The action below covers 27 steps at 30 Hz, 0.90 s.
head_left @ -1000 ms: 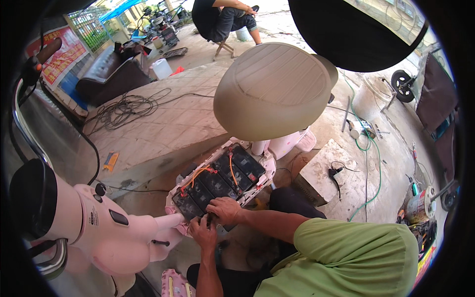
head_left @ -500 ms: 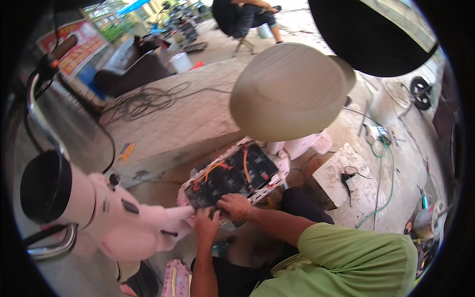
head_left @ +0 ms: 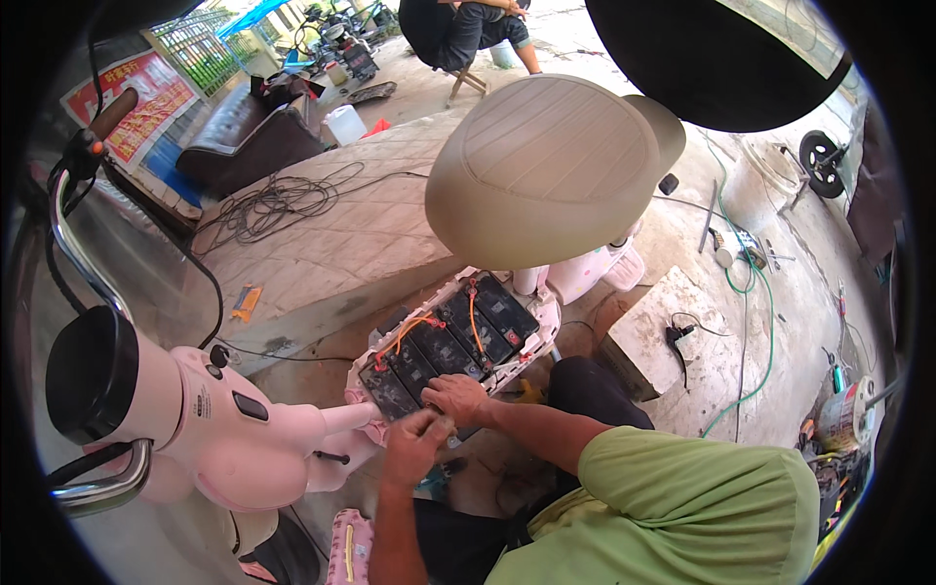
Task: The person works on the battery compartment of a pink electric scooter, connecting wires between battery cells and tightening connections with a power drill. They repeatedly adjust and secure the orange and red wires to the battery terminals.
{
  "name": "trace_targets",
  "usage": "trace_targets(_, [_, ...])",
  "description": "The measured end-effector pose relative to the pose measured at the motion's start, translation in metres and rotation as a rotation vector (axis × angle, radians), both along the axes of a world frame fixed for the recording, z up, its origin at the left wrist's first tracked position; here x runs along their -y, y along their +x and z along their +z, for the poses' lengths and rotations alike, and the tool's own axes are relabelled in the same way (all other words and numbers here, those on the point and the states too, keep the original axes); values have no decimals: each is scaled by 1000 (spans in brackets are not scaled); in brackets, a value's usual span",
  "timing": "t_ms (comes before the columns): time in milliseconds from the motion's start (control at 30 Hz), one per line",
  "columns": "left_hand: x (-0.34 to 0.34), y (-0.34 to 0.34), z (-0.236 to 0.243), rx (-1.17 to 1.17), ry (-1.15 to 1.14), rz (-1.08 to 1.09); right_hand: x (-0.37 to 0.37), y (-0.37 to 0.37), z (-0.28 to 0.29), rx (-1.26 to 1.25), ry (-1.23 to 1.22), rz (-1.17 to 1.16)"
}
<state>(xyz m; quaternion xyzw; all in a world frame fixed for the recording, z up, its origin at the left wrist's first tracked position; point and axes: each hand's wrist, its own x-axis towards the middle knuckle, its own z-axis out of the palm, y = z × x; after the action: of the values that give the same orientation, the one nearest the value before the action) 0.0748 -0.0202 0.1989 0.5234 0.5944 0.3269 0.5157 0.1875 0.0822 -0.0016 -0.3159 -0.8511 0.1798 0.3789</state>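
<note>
A pink electric scooter's battery compartment (head_left: 542,336) lies open before me, packed with several black batteries (head_left: 444,343) in a row, joined by orange wires (head_left: 476,322). At its near left edge both hands work close together. My right hand (head_left: 458,400) rests over the near edge of the batteries, fingers bent and bunched; what they grip, if anything, is hidden. Just below it and to the left, my left hand (head_left: 417,444) is closed in a pinch, its fingertips near the right hand. Whatever small thing lies between them is too small to name.
The scooter's pink front (head_left: 239,439) and chrome handlebar stand left. A raised beige seat (head_left: 546,146) overhangs the far side. A pale block (head_left: 658,331) with a black lever part stands right. Coiled cable (head_left: 283,210) lies beyond; a person (head_left: 468,34) sits farther back.
My left hand has turned and shifted slightly right and down, with its fingers drawn into a pinch. The right hand stays at the battery edge. The whole view has shifted slightly.
</note>
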Motion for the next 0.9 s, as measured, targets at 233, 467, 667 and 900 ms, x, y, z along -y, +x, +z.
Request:
trace_targets(233, [73,-68,-164,38,-281,60,0,9,-4,69,-62,-21])
trace_targets(467, [116,-114,-224,56,-421,216,0,7,-3,88,-83,-9])
trace_targets(667, [114,-119,-247,-128,-469,197,-2,7,-4,86,-77,-18])
trace_targets(900, [112,-113,-246,-280,-475,117,-1,7,-9,60,-49,-20])
